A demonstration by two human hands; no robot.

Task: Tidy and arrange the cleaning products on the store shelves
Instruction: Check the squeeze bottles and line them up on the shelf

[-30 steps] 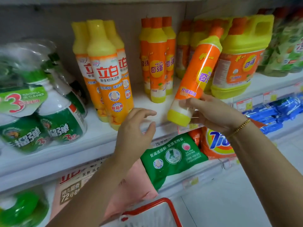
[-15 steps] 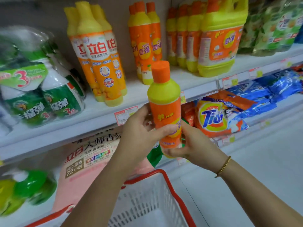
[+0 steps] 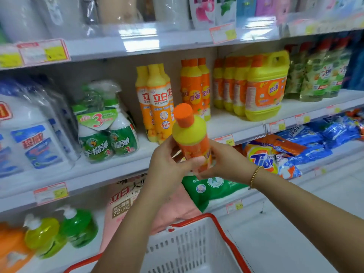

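Orange bottle (image 3: 190,137) off the shelf (image 3: 236,125), held nearly upright above the basket (image 3: 222,231), cap tipped toward camera. Left hand (image 3: 167,167) and right hand (image 3: 226,164) both wrapped round its lower body. Matching bottles (image 3: 194,89) stand just beyond, slightly right; best set it fronting that row, label outward, base flat

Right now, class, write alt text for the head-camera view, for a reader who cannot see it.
A left hand and a right hand grip an orange-and-yellow bottle, cap up, above a white basket with a red rim. Behind it, matching bottles and a yellow jug stand on a store shelf.
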